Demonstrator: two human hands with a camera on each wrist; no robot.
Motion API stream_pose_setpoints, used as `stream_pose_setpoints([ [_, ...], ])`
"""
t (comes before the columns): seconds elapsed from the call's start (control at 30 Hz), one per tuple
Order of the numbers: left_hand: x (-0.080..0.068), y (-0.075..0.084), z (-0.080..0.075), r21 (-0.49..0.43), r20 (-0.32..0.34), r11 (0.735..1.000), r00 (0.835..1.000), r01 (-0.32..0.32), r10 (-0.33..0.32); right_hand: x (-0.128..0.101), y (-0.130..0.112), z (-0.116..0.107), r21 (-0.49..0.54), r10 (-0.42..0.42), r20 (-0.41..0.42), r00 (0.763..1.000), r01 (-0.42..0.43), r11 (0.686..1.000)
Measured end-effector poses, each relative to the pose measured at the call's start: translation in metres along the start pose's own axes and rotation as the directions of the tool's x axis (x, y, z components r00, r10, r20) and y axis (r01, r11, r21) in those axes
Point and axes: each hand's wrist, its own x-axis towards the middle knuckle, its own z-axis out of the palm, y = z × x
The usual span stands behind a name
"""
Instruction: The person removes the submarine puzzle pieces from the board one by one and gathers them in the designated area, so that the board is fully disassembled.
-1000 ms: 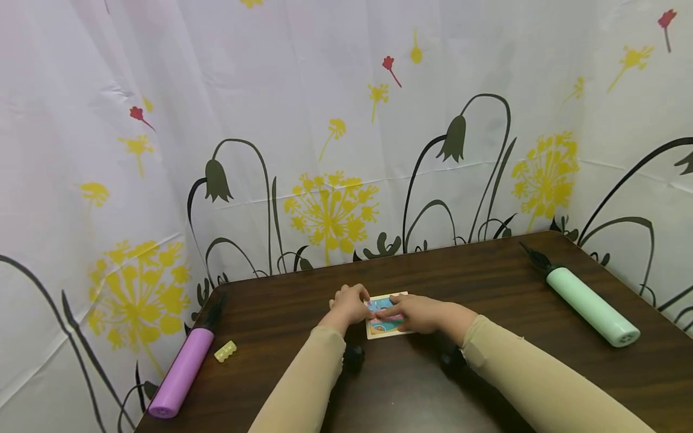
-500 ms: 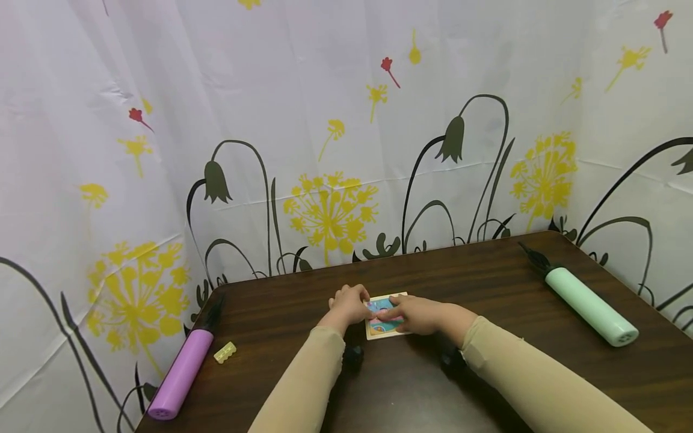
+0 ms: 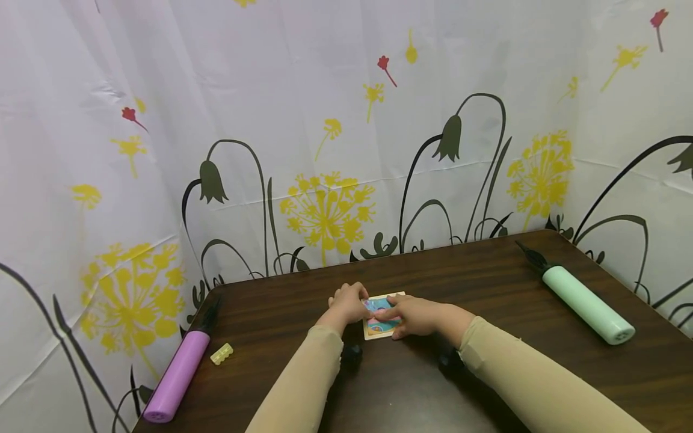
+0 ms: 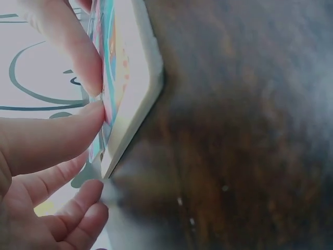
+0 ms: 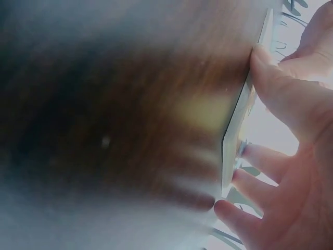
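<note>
A small square picture puzzle (image 3: 382, 327) with a pale wooden rim and a blue, pink and orange picture lies flat on the dark table. My left hand (image 3: 348, 304) grips its left side, thumb on the picture and fingers arched over the far left edge. Whether a loose piece sits between thumb and finger is hidden. From the right, my right hand (image 3: 421, 316) holds the board. In the right wrist view its thumb (image 5: 276, 78) rests at the near edge, and the other fingers reach the far side. Both hands almost meet over the picture.
A purple hand pump (image 3: 180, 376) lies at the table's left edge, with a small yellow bumpy block (image 3: 222, 354) beside it. On the right is a mint-green hand pump (image 3: 587, 304). Behind the table (image 3: 400, 391) hangs a flower-print curtain (image 3: 303, 78).
The head view has shifted slightly, moving the scene a little left. My right thumb has moved slightly at the puzzle's lower right; otherwise both hands stay in place.
</note>
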Motion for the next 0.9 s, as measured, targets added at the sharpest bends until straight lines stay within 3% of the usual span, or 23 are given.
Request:
stream_pose_setpoints([
  [0.23, 0.0030, -0.0005, 0.0033, -0.003, -0.035, 1.000, 0.999, -0.019, 0.019, -0.0013, -0.0012, -0.0014, 0.011, -0.004, -0.008, 1.000, 0.004, 1.000],
  [0.5, 0.0089, -0.0037, 0.0053, -0.116, -0.028, 0.993, 0.999, -0.022, 0.019, 0.0006, -0.0003, -0.0020, -0.002, 0.009, -0.004, 1.000, -0.009, 1.000],
  [0.7, 0.0086, -0.0040, 0.0056, -0.178, -0.030, 0.984, 1.000, -0.012, 0.006, 0.0023, 0.0026, -0.0013, -0.020, -0.043, -0.014, 0.999, 0.043, 0.999],
  [0.9, 0.0092, -0.0069, 0.0067, -0.236, -0.055, 0.972, 0.998, 0.019, -0.033, 0.0028, 0.0033, -0.0003, -0.018, -0.032, 0.008, 0.999, 0.032, 0.999],
])
